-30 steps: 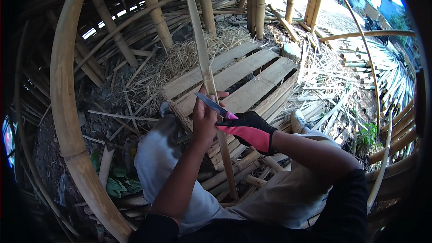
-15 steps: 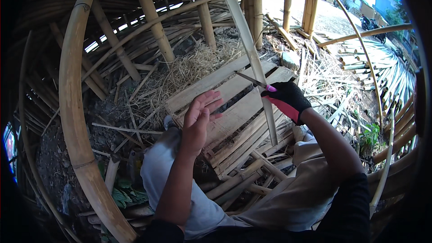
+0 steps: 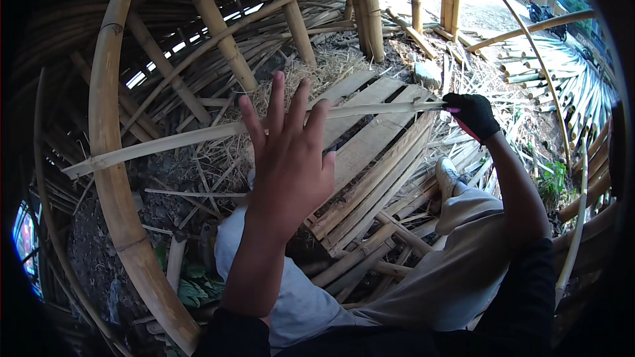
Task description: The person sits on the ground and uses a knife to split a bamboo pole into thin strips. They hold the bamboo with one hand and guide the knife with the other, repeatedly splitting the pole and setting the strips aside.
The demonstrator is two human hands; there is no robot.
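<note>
My left hand [image 3: 289, 158] is raised with its fingers spread, in front of a long pale bamboo strip [image 3: 165, 137]; nothing is in its grasp. The strip crosses the view from the far left to my right hand [image 3: 475, 118], which wears a black and pink glove. That hand is closed around a knife with a pink handle [image 3: 454, 110]. The knife's blade lies mostly lost against the strip's edge. The strip's right end meets the gloved fingers; whether they pinch it too I cannot tell.
A slatted wooden platform [image 3: 370, 139] lies beyond my knees, with bamboo pieces [image 3: 370, 251] beside it. A thick curved bamboo pole [image 3: 109, 132] rises at the left. Straw [image 3: 271, 102] and upright bamboo posts [image 3: 218, 26] stand behind; bamboo stalks [image 3: 575, 79] lie right.
The strip has swung from near upright to almost level, reaching leftward. My right hand has moved right with the knife. My left hand has risen and turned, fingers spreading.
</note>
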